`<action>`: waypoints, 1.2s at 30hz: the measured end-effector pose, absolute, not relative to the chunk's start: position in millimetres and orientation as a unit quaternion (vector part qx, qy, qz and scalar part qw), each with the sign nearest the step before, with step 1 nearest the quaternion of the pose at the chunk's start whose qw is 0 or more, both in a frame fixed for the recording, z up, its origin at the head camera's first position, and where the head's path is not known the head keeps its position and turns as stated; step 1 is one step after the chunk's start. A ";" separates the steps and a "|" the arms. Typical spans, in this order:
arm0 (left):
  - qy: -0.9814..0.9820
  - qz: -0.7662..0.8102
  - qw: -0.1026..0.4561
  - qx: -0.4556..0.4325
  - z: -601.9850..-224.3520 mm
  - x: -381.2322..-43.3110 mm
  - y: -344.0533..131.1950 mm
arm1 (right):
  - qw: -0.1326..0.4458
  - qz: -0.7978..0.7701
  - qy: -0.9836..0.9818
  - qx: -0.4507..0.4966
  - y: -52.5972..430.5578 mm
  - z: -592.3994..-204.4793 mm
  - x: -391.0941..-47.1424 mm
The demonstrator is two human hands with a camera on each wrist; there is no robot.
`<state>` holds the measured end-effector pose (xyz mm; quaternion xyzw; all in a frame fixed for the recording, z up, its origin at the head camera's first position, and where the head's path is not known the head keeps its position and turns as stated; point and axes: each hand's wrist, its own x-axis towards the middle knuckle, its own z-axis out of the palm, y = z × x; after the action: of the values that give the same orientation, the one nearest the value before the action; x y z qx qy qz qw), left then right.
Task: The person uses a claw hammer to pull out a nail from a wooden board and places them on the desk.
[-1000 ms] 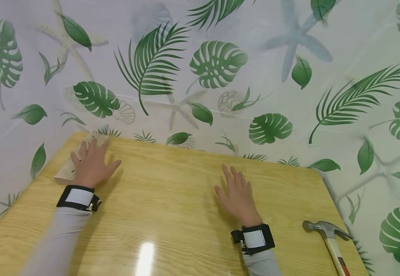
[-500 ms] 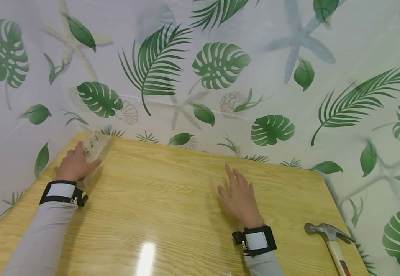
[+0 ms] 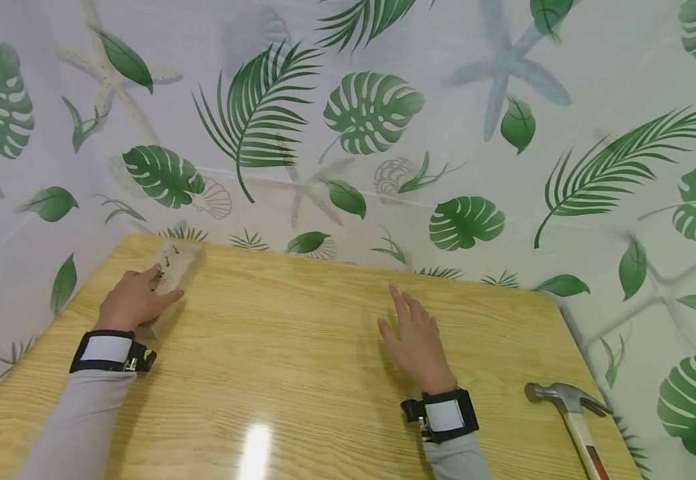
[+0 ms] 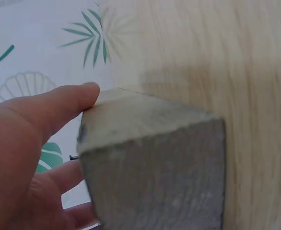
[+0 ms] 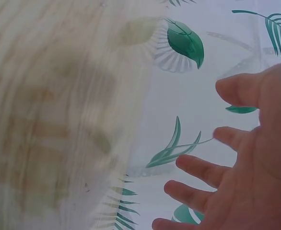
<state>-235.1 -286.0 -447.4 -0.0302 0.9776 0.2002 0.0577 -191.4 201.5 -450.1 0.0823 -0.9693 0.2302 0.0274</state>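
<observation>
Since the first frame, block (image 3: 181, 270) shifted: near end swung right and towards the person; left hand (image 3: 129, 300) moved back from over its middle to that near end. Left hand grasping block, thumb along its right side, fingers over the top. Block sits on bench (image 3: 288, 333) at far left corner, long axis running roughly away from the person. Row of small dark nails (image 3: 167, 261) standing out of its top, just beyond the fingers; left wrist view shows a plain, greyish end face. Right hand (image 3: 417, 347) released, fingers extended, over right half of bench, well apart from block; cannot tell whether it touches the surface. Hammer (image 3: 570, 403) lies right of it, near bench's right edge, handle running out of frame. Behind: leaf-print sheet (image 3: 384, 180).
</observation>
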 end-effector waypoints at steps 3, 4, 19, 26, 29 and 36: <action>0.979 0.197 0.057 -0.010 -444.5 -234.0 -275.1 | 0.037 0.236 -0.968 0.082 201.5 -449.0 -192.4; 0.979 0.198 0.056 -0.002 -443.8 -233.8 -270.9 | 0.041 0.237 -0.967 0.083 201.7 -448.6 -192.7; 0.955 0.258 0.094 0.112 -442.1 -227.8 -202.4 | 0.042 0.264 -0.960 0.083 206.2 -443.2 -190.2; 0.946 0.254 0.125 0.156 -445.4 -231.4 -179.8 | 0.040 0.279 -0.956 0.081 206.6 -443.4 -189.1; 0.940 0.264 0.131 0.169 -446.3 -233.4 -168.7 | 0.041 0.277 -0.957 0.079 208.1 -443.3 -189.5; 0.924 0.293 0.134 0.203 -450.8 -230.6 -143.3 | 0.031 0.282 -0.956 0.081 209.2 -444.3 -191.5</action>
<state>-230.6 -143.3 -450.8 0.2034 0.9245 0.2932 0.1343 -191.5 209.2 -444.3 0.0813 -0.9556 0.2815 0.0308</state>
